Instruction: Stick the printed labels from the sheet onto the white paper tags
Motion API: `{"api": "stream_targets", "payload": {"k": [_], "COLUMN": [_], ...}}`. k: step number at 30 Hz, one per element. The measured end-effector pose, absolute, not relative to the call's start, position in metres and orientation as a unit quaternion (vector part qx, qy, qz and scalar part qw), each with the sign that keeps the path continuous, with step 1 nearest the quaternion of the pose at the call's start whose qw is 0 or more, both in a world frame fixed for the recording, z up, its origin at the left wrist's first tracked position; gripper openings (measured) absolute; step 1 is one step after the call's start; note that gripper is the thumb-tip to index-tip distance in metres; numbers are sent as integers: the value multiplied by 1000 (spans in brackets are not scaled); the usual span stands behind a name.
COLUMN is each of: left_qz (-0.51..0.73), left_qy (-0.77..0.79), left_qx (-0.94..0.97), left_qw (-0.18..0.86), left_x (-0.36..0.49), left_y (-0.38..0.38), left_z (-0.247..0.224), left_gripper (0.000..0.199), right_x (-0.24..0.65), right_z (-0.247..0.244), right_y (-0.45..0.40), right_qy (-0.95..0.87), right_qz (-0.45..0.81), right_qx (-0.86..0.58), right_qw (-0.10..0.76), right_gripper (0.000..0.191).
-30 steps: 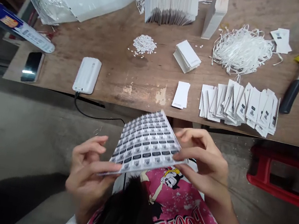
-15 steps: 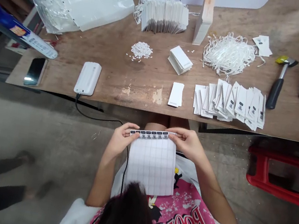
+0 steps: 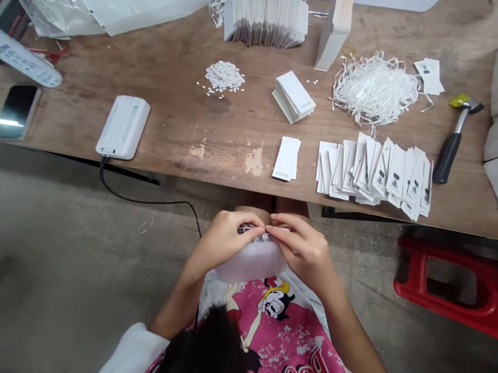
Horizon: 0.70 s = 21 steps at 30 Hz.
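Over my lap, a white sticker sheet [image 3: 252, 264] hangs curved, with a strip of small black-printed labels along its top edge. My left hand [image 3: 227, 241] is closed, pinching that top edge between thumb and fingers. My right hand [image 3: 307, 252] is closed at the same edge, its fingertips meeting those of my left hand near the middle. The fingers cover most of the printed labels, so I cannot make out whether one is lifted. On the table edge ahead lie a small stack of white cards [image 3: 287, 158] and a spread row of labelled tags [image 3: 374, 172].
The wooden table [image 3: 174, 86] also bears a power bank [image 3: 123, 127] with a cable, a phone [image 3: 15, 112], a heap of white bits [image 3: 223, 76], white strings [image 3: 375, 90], a card stack [image 3: 294, 96] and a hammer [image 3: 455, 140]. A red stool [image 3: 464, 290] stands at right.
My hands have come together from the sheet's two top corners to its middle. The sheet, flat before, now bends and hangs shorter. The view has shifted slightly, and the person at left has moved mostly out.
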<state>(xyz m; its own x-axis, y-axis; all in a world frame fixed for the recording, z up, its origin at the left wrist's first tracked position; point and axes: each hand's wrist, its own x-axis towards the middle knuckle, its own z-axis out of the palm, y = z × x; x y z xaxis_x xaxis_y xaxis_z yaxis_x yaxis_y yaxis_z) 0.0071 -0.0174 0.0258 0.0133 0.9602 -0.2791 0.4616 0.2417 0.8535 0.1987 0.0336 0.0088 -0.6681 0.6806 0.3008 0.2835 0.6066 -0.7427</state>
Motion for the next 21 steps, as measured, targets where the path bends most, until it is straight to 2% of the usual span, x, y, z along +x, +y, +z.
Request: {"api": "stream_targets", "payload": {"k": [4, 9, 12, 16, 19, 21], "left_qz": [313, 332, 300, 158, 70, 41], "left_qy": [602, 591, 610, 639, 646, 652], "left_qx": [465, 418, 507, 668, 716, 721], "left_qw": [568, 605, 530, 349, 255, 230], "left_x": [4, 1, -2, 3, 10, 13], "left_y": [-6, 6, 8, 12, 20, 26], "left_z": [14, 1, 0, 7, 7, 5], "left_gripper": [17, 32, 41, 55, 64, 68], "right_x": [199, 195, 196, 187, 170, 159], "right_z": [3, 14, 27, 34, 24, 14], "right_y": [42, 58, 75, 113, 141, 152], "right_qy": [-893, -887, -853, -760, -725, -727], "right_qz": [261, 321, 391, 417, 425, 425], "right_qx": [-240, -223, -232, -387, -455, -467], "right_qw": [278, 247, 255, 313, 292, 270], "right_gripper": [23, 10, 11, 6, 3, 4]}}
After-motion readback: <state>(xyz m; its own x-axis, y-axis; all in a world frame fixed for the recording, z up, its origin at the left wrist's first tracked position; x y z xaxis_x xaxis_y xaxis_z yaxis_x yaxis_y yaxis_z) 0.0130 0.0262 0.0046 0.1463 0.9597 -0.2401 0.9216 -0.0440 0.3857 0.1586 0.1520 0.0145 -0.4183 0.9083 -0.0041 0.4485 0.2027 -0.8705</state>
